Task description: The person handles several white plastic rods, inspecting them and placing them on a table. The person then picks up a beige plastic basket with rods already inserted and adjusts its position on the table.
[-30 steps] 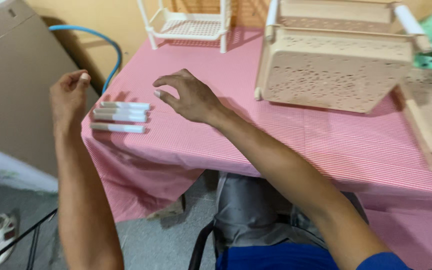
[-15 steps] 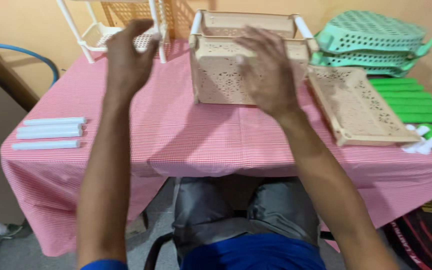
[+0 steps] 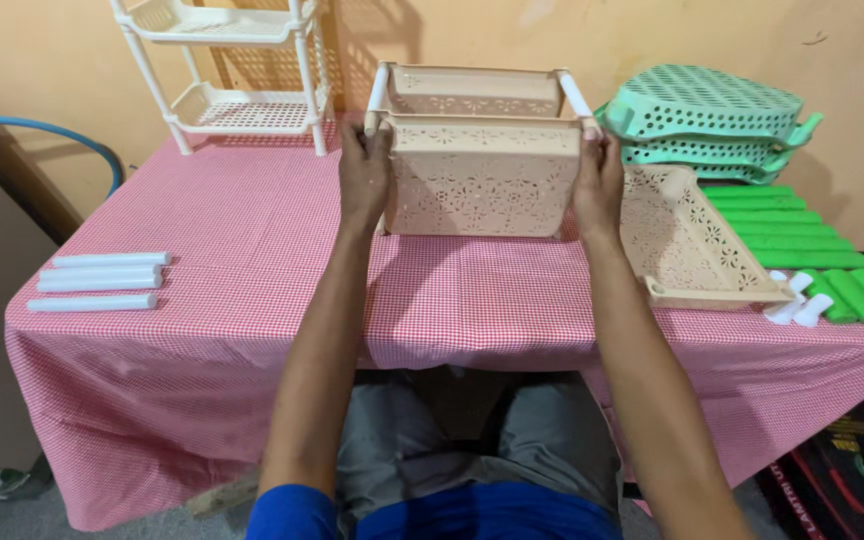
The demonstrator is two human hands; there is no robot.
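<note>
Half a second ago both hands hung blurred in the air short of the beige rack, the left one raised near the white shelf unit. A second ago they were over at the bench's left corner by the white tubes. Now both have closed on the beige rack (image 3: 477, 175), one at each end.

The left hand (image 3: 365, 175) clasps the rack's left end, its fingers (image 3: 372, 140) curled around the corner where a white tube (image 3: 376, 98) stands in its socket. The right hand (image 3: 600, 180) grips the right end in the same way, fingers (image 3: 592, 140) wrapped over the top edge beside the other white tube (image 3: 574, 95). The rack sits between the two palms, its perforated front wall facing the person, its lower edge at the bench (image 3: 252, 260), though whether it rests there or is just lifted cannot be told.

Behind it is a second beige tier (image 3: 477, 90), joined to it by the two tubes. A loose beige tray (image 3: 697, 240) leans just beside the right hand. Mint-green trays (image 3: 712, 110) are stacked at the far right, with green tubes (image 3: 792, 225) laid in front of them and small white caps (image 3: 797, 300) near. Four loose white tubes (image 3: 100, 278) lie at the bench's left edge, well apart from both hands. The white shelf unit (image 3: 232, 60) stands at the back left.
</note>
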